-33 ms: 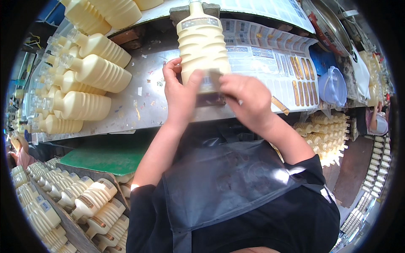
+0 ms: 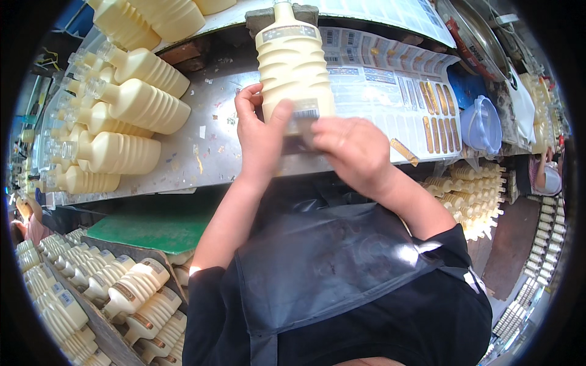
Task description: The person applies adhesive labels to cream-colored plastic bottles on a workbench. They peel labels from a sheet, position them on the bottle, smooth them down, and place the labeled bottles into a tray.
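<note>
A cream plastic bottle with wavy ribbed sides lies on the metal bench, its neck pointing away from me. A narrow sticker crosses its shoulder, and a label with a barcode sits near its base. My left hand grips the bottle's lower left side, with the thumb on its front face and the fingers at its edge. Against the label's lower part, my right hand is closed on a small flat grey piece. Motion smears that hand and piece, so the exact kind of the piece is unclear.
Sheets of stickers, some gold, lie right of the bottle. A grey block stands at its neck. More cream bottles are stacked at left. A pale blue bucket stands at right, and crates of bottles fill the lower left.
My right hand has slid slightly left and down with the small grey piece, showing more of the barcode. My left hand and the bottle have stayed put.
</note>
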`<state>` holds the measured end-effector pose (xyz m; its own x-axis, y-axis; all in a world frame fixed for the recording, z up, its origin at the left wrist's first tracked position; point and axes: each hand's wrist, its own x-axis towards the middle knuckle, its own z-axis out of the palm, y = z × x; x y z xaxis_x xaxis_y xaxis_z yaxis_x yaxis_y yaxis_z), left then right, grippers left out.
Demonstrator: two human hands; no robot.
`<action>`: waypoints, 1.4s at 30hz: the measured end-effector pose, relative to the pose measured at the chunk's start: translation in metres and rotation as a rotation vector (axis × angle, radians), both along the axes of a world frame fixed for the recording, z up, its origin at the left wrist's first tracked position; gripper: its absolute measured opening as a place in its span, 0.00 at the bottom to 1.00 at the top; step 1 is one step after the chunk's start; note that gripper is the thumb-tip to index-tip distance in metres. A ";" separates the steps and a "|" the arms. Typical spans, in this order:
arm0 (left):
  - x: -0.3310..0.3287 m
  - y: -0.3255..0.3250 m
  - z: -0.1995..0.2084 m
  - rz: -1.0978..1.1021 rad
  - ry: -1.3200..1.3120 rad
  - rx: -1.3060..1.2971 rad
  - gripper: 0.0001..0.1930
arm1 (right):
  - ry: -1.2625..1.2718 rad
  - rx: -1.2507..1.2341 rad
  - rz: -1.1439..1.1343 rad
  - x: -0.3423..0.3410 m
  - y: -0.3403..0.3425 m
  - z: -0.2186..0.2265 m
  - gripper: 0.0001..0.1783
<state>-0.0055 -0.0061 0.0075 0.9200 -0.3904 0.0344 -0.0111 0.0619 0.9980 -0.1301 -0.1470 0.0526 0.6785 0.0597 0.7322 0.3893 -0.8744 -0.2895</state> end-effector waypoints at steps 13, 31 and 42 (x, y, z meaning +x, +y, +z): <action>0.011 0.009 -0.016 -0.074 0.082 -0.190 0.17 | 0.140 -0.201 -0.025 0.011 0.045 0.023 0.15; -0.002 -0.004 -0.013 0.036 -0.261 0.133 0.35 | 0.390 0.535 -0.544 0.004 0.000 0.001 0.16; -0.001 0.000 -0.009 -0.013 -0.146 0.042 0.25 | 0.338 0.639 -0.403 0.010 0.012 0.018 0.16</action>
<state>-0.0063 -0.0063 -0.0019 0.9011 -0.4064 0.1510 -0.1559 0.0212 0.9875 -0.1198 -0.1353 0.0701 0.7486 -0.5940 0.2946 -0.1165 -0.5552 -0.8235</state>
